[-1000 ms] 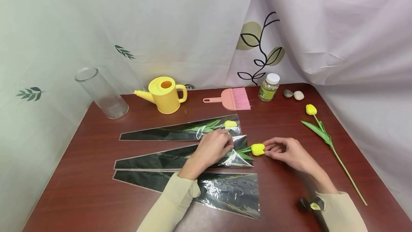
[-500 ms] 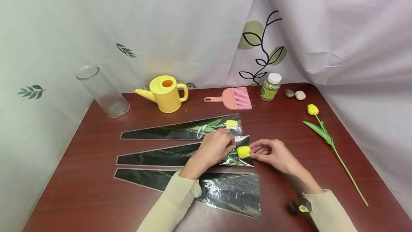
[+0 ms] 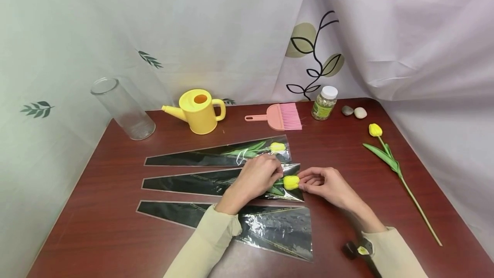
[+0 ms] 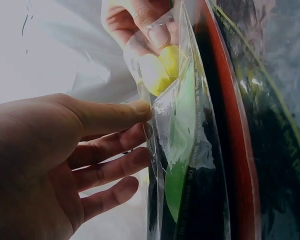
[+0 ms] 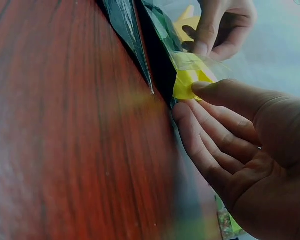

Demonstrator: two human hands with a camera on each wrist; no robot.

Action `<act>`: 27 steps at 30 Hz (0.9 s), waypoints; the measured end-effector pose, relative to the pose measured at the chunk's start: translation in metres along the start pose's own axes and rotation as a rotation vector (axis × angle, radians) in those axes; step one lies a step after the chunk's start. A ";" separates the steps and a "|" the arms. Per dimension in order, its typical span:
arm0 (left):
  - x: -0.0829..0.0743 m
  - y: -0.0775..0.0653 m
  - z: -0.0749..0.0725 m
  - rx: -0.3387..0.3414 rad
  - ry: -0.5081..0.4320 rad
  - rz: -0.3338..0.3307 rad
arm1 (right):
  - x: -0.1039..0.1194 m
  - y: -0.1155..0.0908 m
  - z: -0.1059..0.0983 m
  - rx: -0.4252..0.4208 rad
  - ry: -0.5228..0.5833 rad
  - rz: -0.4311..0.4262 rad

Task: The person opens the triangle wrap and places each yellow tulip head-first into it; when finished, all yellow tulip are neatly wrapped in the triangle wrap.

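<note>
A yellow tulip [image 3: 291,182] lies mostly inside the middle black-and-clear flower sleeve [image 3: 181,183], its bloom near the sleeve's wide mouth. My right hand [image 3: 328,185] pinches the bloom between thumb and fingers, seen close in the right wrist view. With thumb and index finger my left hand [image 3: 259,177] pinches the sleeve's clear film, as the left wrist view shows; from above it covers part of the stem and leaves. Behind lies another sleeve [image 3: 181,158] with a yellow tulip inside. A third, flat sleeve [image 3: 278,231] is nearer me, partly under my left forearm.
A loose yellow tulip [image 3: 395,168] lies along the table's right side. Along the back stand a clear glass vase [image 3: 133,117], a yellow watering can [image 3: 202,117] and a white-lidded jar [image 3: 324,105]. A pink brush with dustpan [image 3: 275,117] and two stones [image 3: 360,113] lie there too.
My right hand has moved left, sliding the tulip's bloom into the mouth of the middle sleeve. That sleeve's narrow end has shifted slightly away from me. My left hand has stayed in place.
</note>
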State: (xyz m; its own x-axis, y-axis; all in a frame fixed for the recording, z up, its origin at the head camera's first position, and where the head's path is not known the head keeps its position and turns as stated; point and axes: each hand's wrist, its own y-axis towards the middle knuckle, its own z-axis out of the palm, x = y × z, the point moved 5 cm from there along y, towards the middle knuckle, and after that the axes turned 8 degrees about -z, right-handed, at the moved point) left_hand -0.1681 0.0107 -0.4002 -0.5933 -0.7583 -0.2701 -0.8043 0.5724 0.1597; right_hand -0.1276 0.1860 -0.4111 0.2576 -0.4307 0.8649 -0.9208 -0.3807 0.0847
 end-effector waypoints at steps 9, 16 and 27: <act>0.000 0.000 0.001 0.014 -0.009 -0.015 | -0.030 0.003 0.005 -0.003 -0.014 0.003; -0.001 0.001 -0.002 0.023 0.008 -0.013 | -0.028 -0.008 -0.018 -0.050 -0.062 -0.031; -0.035 -0.028 -0.018 0.038 -0.001 0.132 | -0.044 -0.090 -0.143 -0.529 -0.663 0.146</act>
State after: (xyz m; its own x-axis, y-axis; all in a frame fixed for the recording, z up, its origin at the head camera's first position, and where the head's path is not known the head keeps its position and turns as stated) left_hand -0.1252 0.0155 -0.3787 -0.6941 -0.6751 -0.2500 -0.7171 0.6788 0.1580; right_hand -0.0980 0.3559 -0.3860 0.0922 -0.8972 0.4319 -0.9310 0.0761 0.3570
